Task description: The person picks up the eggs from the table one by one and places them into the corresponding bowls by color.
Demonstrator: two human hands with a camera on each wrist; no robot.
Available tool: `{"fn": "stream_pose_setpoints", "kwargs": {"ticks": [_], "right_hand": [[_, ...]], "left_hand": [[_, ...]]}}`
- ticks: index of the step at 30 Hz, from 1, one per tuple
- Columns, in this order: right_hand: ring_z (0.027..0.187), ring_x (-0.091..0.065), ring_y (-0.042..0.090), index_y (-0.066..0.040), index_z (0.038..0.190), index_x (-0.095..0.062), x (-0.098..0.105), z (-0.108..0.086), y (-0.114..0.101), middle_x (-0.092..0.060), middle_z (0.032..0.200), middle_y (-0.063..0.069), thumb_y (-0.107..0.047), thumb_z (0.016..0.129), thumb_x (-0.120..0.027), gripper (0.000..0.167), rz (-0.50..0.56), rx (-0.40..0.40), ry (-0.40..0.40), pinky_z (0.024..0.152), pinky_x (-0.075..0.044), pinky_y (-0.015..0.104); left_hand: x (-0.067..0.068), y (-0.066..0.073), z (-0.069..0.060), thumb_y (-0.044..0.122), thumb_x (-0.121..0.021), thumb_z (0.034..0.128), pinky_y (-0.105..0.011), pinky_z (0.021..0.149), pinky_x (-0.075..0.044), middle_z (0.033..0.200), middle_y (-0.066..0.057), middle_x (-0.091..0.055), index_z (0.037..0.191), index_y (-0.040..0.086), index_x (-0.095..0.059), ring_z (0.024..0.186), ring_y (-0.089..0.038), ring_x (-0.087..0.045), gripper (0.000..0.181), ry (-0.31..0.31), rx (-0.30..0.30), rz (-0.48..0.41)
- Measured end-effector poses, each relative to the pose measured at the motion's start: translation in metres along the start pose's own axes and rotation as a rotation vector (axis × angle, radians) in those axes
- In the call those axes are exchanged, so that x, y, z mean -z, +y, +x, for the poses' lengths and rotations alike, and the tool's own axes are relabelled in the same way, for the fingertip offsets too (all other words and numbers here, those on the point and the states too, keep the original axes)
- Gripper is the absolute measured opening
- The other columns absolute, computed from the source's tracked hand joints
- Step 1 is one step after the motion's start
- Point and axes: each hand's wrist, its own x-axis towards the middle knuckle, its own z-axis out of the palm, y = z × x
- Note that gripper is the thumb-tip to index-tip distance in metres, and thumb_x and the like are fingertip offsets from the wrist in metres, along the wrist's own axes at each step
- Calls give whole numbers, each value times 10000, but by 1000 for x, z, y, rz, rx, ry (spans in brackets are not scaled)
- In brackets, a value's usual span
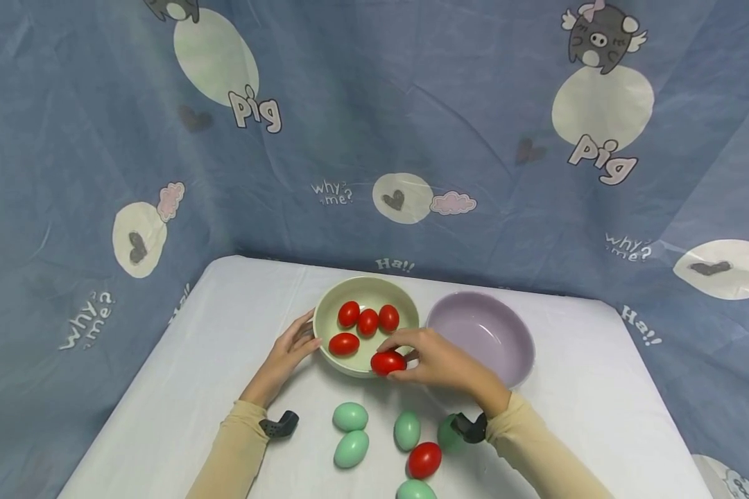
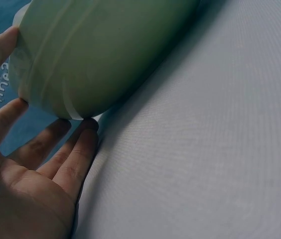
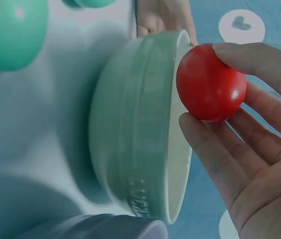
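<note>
My right hand [image 1: 433, 357] pinches a red egg [image 1: 388, 363] between thumb and fingers, over the near right rim of the pale green bowl [image 1: 331, 303]. In the right wrist view the held egg [image 3: 211, 82] is beside the bowl's rim, clear of the table. Several other red eggs [image 1: 367, 323] lie inside the green bowl. With fingers spread, my left hand [image 1: 287, 353] touches the bowl's left side. The left wrist view shows the fingertips of that hand [image 2: 36, 169] against the bowl's outer wall [image 2: 95, 55].
A purple bowl [image 1: 480, 333] stands just right of the green one, partly behind my right hand. Several green eggs [image 1: 351, 449] and one red egg [image 1: 424, 460] lie on the white table [image 1: 574, 402] nearer me. A blue patterned cloth [image 1: 349, 138] hangs behind the table.
</note>
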Motion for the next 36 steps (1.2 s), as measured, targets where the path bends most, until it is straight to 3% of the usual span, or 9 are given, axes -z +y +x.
{"fn": "stream_pose_setpoints", "kwargs": {"ticks": [13, 20, 28, 36], "right_hand": [[988, -711, 169, -61, 1187, -750, 14, 41, 8, -749, 1103, 47, -96, 859, -821, 337, -105, -35, -23, 874, -639, 295], [1027, -695, 177, -70, 1145, -765, 13, 64, 17, -779, 1111, 49, -93, 823, -850, 334, -216, -54, -90, 974, -584, 301], [901, -645, 116, -102, 1047, -774, 6, 90, 28, -768, 984, -14, -99, 769, -881, 298, -276, -103, -185, 883, -543, 236], [837, -601, 107, -88, 1007, -779, 4, 109, 23, -750, 922, -14, -107, 745, -902, 291, -314, -165, -251, 796, -527, 224]], "left_hand": [[-1, 4, 0, 302, -664, 1020, -565, 1230, -363, 1623, -119, -425, 1608, 319, -345, 1502, -337, -435, 669, 8, -2, 13], [-2, 2, 1, 346, -673, 1011, -569, 1229, -364, 1631, -123, -418, 1612, 322, -336, 1495, -347, -446, 689, 17, 16, 31], [-2, 3, 0, 349, -675, 1010, -566, 1228, -367, 1631, -118, -421, 1608, 328, -341, 1494, -340, -449, 686, 19, 21, 38], [-1, 2, 1, 350, -672, 1011, -562, 1232, -363, 1627, -107, -427, 1602, 338, -349, 1502, -328, -439, 673, 10, 10, 23]]}}
